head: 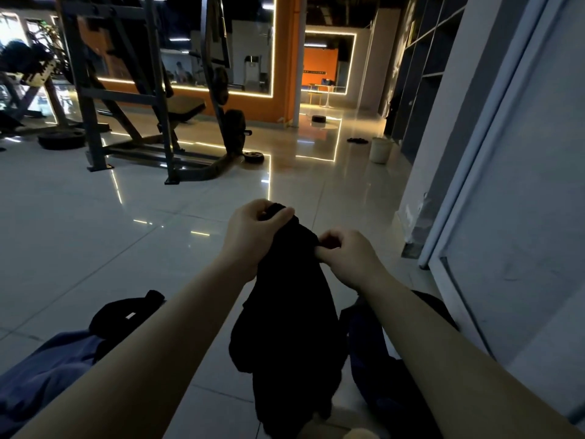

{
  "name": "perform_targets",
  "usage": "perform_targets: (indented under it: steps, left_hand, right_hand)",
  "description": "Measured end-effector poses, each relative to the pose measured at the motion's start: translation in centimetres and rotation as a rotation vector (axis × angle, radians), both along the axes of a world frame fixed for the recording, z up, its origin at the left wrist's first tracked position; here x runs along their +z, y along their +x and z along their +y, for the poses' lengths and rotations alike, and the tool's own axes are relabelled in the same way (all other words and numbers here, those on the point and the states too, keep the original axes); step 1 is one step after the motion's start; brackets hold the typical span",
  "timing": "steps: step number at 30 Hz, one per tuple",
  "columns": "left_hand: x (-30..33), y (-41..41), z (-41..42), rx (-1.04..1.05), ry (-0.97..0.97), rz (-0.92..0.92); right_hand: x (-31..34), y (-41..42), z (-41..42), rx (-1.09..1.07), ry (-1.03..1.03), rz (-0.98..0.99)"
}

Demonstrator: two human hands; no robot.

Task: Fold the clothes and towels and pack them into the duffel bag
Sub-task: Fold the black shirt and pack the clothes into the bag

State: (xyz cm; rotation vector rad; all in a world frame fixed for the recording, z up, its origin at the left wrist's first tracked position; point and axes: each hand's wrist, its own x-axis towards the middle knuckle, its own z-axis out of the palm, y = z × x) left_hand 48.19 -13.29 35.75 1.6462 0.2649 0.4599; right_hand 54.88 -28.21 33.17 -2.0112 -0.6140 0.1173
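A black garment (291,315) hangs in front of me above the tiled floor, bunched and dangling down past the frame's lower edge. My left hand (253,229) grips its top edge. My right hand (345,251) pinches the cloth a little lower and to the right. A blue cloth (41,375) lies on the floor at the lower left, with another black item (126,315) bearing a small white label beside it. More dark fabric (380,369) lies at the lower right, partly hidden by my right forearm. No duffel bag is plainly visible.
A weight rack and bench (152,115) stand at the back left, with a loose plate (253,156) on the floor. A pale bucket (380,149) sits by the dark shelving on the right. A grey wall and door frame (506,185) run close along my right.
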Motion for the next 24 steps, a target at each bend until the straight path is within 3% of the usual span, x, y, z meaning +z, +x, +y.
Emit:
perform_targets:
  steps: [6,11,16,24]
  left_hand:
    - [-0.1,0.6,2.2,0.001,-0.018,-0.020]
    - [-0.5,1.1,3.0,-0.068,0.063,0.033]
    - [-0.4,0.4,2.4,-0.307,-0.020,-0.026]
    - [0.4,0.2,1.5,-0.458,0.094,-0.012]
  right_hand:
    - [1.2,1.4,0.9,-0.070,0.255,0.114]
    - [2.2,1.9,1.1,-0.102,0.333,0.003]
    - [2.8,1.0,1.9,-0.002,0.322,-0.054]
    - [4.1,-0.1,1.2,-0.042,0.278,-0.161]
